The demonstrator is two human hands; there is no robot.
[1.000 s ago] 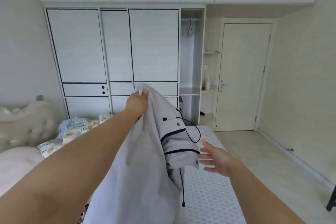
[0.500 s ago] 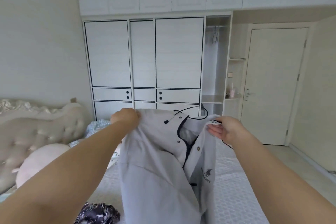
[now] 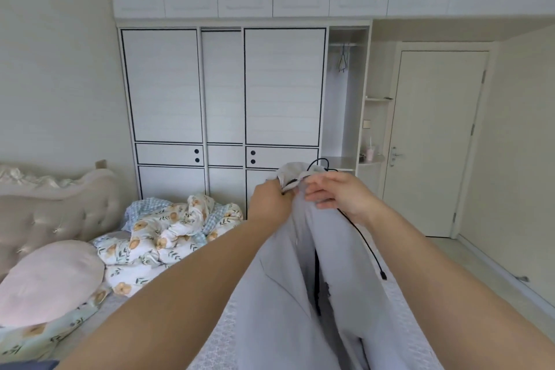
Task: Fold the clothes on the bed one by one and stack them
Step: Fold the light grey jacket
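Lying at the far left, a pink pillow (image 3: 49, 281) rests on the bed (image 3: 210, 348) below the tufted headboard (image 3: 57, 213), and just beyond it sits a crumpled floral quilt (image 3: 168, 234). Moving toward the middle, my left hand (image 3: 271, 201) has its fingers curled into the top edge of a light grey jacket (image 3: 288, 303), pinching the cloth near the collar. Just beside it, almost touching, my right hand (image 3: 336, 194) holds the same bunched top edge, thumb and fingers closed on the fabric, though how far they wrap I cannot tell. Both hands are raised in front of me, and the jacket hangs down from them in two long folds between my forearms, its lower part reaching the patterned bed cover. A black drawstring (image 3: 362, 239) loops above my right hand and trails down past my right wrist, its tip dangling free. Behind my hands stands a white wardrobe (image 3: 222, 87) with black trim, with an open shelf section at its right side. Farther right is a closed white door (image 3: 435, 141).
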